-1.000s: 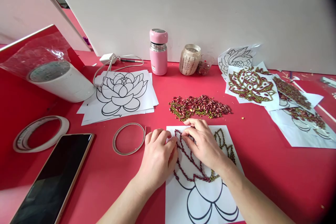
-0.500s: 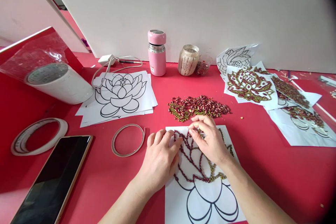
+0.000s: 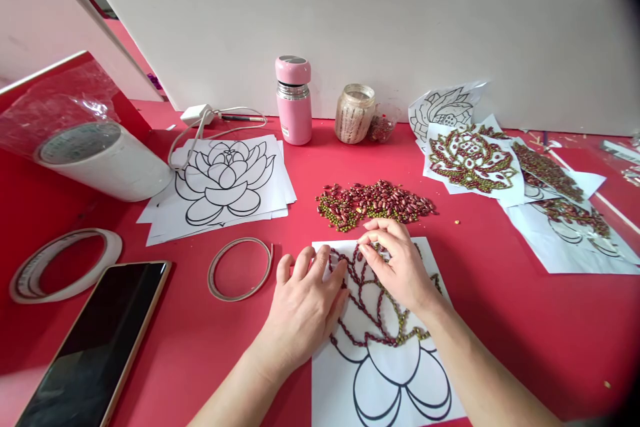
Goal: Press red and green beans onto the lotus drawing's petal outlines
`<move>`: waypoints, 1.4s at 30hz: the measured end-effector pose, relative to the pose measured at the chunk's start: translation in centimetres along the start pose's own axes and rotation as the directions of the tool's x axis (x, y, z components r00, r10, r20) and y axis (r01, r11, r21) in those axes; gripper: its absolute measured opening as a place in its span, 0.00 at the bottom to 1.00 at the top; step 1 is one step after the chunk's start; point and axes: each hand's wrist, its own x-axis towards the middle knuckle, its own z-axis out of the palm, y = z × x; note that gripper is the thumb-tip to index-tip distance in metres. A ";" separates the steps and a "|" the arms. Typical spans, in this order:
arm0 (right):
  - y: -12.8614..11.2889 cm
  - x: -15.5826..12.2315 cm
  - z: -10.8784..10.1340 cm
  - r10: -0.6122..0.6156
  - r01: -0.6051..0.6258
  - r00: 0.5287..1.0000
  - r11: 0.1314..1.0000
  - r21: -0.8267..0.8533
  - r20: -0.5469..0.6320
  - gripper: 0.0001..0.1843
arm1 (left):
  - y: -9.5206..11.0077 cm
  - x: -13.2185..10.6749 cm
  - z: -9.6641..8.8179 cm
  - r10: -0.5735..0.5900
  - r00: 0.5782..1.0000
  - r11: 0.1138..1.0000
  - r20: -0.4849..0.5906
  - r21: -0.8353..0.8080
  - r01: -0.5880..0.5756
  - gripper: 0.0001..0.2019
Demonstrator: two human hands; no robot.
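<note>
A lotus outline sheet [image 3: 380,380] lies on the red table in front of me, its upper petals lined with red and green beans. My left hand [image 3: 305,310] rests flat on the sheet's left edge, fingers spread. My right hand [image 3: 395,263] hovers over the sheet's top, fingertips pinched together on something I cannot make out. A pile of red and green beans [image 3: 373,202] lies just beyond the sheet.
A stack of blank lotus sheets [image 3: 220,183] lies to the left, finished bean pictures [image 3: 475,160] to the right. A pink flask [image 3: 294,100] and a jar [image 3: 355,113] stand at the back. Tape rings [image 3: 240,269], a large tape roll [image 3: 100,160] and a phone [image 3: 95,340] lie left.
My right hand has moved up from the sheet's middle toward its top edge and closed into a pinch. My left hand has stayed on the sheet's left edge.
</note>
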 end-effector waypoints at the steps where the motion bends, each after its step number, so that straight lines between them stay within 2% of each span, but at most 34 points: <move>1: 0.0 0.0 0.0 0.002 -0.002 1.000 1.000 -0.001 -0.003 0.05 | 0.0 0.0 0.0 0.002 1.000 1.000 -0.007 0.009 -0.002 0.15; 8: -0.2 -0.1 0.0 -0.006 0.006 1.000 1.000 0.010 0.009 0.06 | -0.2 0.0 0.0 -0.020 1.000 0.998 0.007 -0.054 0.021 0.15; 15: -1.0 -0.2 0.7 -0.055 0.059 0.996 0.997 -0.048 0.073 0.12 | -0.5 0.0 -0.1 -0.035 0.999 0.993 -0.028 -0.113 0.032 0.15; 21: -1.7 -0.1 1.2 0.001 0.015 0.993 0.991 -0.130 0.119 0.15 | -0.5 -0.1 -0.1 -0.019 1.000 0.993 -0.017 -0.113 0.017 0.15; 34: -1.9 0.2 1.7 0.053 -0.036 0.992 0.989 -0.145 0.117 0.14 | -0.4 -0.1 -0.1 -0.016 0.999 0.995 -0.029 -0.098 0.013 0.13; 39: -1.7 0.2 1.6 0.022 -0.010 0.995 0.992 -0.126 0.092 0.13 | -0.4 -0.2 -0.1 -0.018 0.999 0.996 -0.035 -0.084 0.015 0.14; 42: -1.3 0.2 1.1 -0.002 0.005 0.999 0.996 -0.085 0.037 0.12 | -0.4 -0.2 -0.1 -0.019 0.999 0.997 -0.043 -0.081 0.016 0.15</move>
